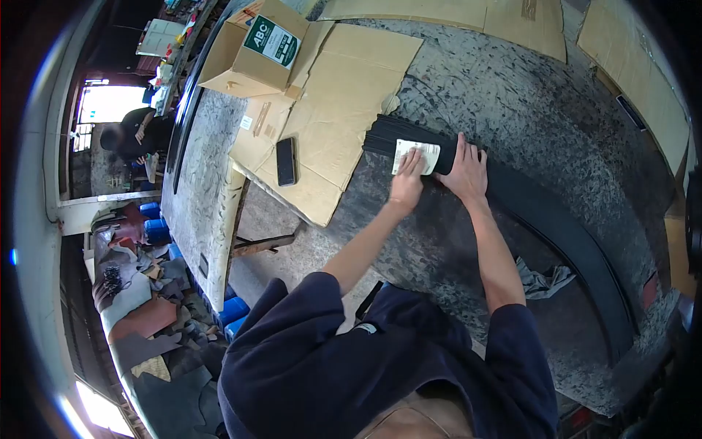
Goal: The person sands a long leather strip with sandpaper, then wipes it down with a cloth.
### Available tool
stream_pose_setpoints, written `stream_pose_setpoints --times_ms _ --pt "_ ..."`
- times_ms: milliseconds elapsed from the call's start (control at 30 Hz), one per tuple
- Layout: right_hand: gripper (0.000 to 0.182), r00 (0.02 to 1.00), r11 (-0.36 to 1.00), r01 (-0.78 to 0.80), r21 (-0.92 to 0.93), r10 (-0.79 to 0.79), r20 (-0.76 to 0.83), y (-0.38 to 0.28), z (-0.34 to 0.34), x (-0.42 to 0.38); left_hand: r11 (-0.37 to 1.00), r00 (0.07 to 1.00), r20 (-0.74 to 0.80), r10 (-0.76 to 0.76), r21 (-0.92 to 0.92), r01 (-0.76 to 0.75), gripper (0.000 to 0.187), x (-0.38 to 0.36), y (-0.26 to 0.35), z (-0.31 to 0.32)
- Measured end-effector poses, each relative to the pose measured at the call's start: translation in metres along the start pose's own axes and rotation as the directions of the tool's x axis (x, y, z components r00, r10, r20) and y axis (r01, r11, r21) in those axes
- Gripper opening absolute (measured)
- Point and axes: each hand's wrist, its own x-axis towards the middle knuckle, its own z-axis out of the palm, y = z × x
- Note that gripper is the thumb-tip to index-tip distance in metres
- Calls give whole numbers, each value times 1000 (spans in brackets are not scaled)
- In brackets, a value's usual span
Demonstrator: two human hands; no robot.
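A stack of long, thin black strips (391,137) lies on the worn table, its layered ends overlapping the cardboard's edge. On top of it is a white printed paper slip (430,152). My left hand (406,184) has its fingers together on the slip, closed against it; the fingertips cover part of the print. Just to the right, my right hand (466,174) grips the stack, fingers over the top and thumb at the near side. From there the black strips (556,212) curve away to the right and down toward the table's near corner.
A black phone (286,162) rests on flattened cardboard (358,66) beside an open carton (248,47). Grey crumpled cloth (545,279) lies inside the strips' curve. Leather-like scraps (157,322) and blue containers (156,231) are at left. Another person (135,135) is farther back.
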Motion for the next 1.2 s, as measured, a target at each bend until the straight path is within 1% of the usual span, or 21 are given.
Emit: stream_pose_setpoints --times_ms 33,67,100,133,167,233,267,333,400,433,500,700,767,867,967,1000,1033,1100,1133,1167,1200 --pt "124 1000 1000 2 0 -2 0 3 0 -2 993 995 55 81 -91 -76 48 -6 -9 -10" --pt "123 1000 1000 15 -12 -15 -19 3 -2 -3 901 964 72 -255 -345 264 48 2 -21 -26" --pt "123 1000 1000 15 -15 -16 -21 5 -5 -1 642 826 175 -536 -550 534 48 21 -33 -37" --pt "123 1000 1000 -4 -8 4 28 4 -9 -1 983 975 -132 -180 -1 182 48 13 -61 -6" --pt "124 997 1000 -23 5 22 77 -1 -9 -2 956 952 -117 -282 -113 269 49 11 -28 -6" --pt "123 999 1000 -3 17 3 32 1 -4 3 1000 997 71 26 6 -27 50 -17 10 -8" --pt "123 1000 1000 3 6 -3 24 2 -3 3 991 983 129 133 -44 -128 52 -21 -3 -18" --pt "120 1000 1000 -1 8 1 22 1 -5 -2 993 994 27 104 47 -105 54 -16 -40 6" --pt "118 1000 1000 6 15 -6 -16 3 1 -2 929 925 -100 -366 15 369 54 4 -19 -2" --pt "115 998 1000 24 10 -23 -54 2 3 -3 968 968 -72 -239 57 244 49 8 18 -9" --pt "108 997 999 40 20 -39 -59 4 3 -3 999 999 -38 -16 -38 14 44 -4 29 10" --pt "98 999 997 50 -53 -50 -6 -7 1 -15 996 996 7 88 -28 -88 45 -1 33 -26" --pt "97 999 999 40 -29 -39 6 -6 2 -14 992 997 75 31 -125 -22 42 8 36 -34" --pt "97 999 998 43 -40 -44 -21 -9 5 -15 948 946 97 308 53 -314 50 9 43 -27" --pt "94 999 998 37 -48 -36 19 -8 0 -15 984 966 192 174 -71 -163 54 0 -3 -21" --pt "95 999 998 35 -44 -34 21 -7 1 -14 1000 985 171 -13 29 8 56 0 -24 -30" --pt "95 999 998 29 -47 -28 19 -5 -1 -12 968 966 95 -241 -43 246 59 7 -47 -42" --pt "96 999 997 13 -80 -10 40 -11 -1 -13 973 979 62 -192 143 182 59 -6 -37 -28" --pt "97 999 998 6 -58 -4 43 -11 -1 -13 984 981 132 -139 -94 152 58 -10 -3 -25" --pt "97 999 998 6 -59 -4 35 -12 0 -9 992 989 94 116 42 -120 54 -22 15 -8" --pt "97 999 998 23 -55 -21 28 -10 3 -12 989 987 69 147 -15 -146 53 -17 9 -14"
